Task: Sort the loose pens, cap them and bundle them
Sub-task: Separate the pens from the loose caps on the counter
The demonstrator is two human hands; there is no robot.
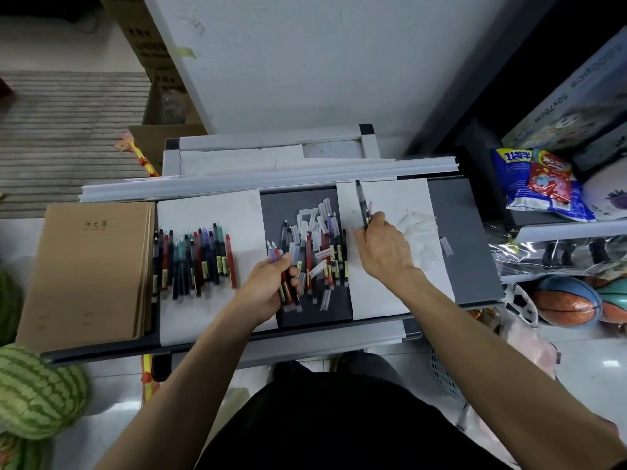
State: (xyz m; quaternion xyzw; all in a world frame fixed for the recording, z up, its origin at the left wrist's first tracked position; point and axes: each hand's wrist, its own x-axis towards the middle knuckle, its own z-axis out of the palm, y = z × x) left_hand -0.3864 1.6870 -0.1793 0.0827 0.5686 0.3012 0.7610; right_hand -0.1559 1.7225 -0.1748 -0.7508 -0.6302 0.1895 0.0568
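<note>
The picture box (576, 100) propped at the right carries the size "50x70cm" along its side, and beside it a larger line that seems to end in "pcs" — its digits do not read clearly. The brown notebook (88, 266) on the left bears a small three-character Chinese title near the top of its cover, apparently 作文簿. Chinese print also stands on the cardboard carton (149, 39), the blue snack bag (512, 171) and the red packet (546, 181) — all too blurred to read, as are the yellow labels on the pens (203, 262).
</note>
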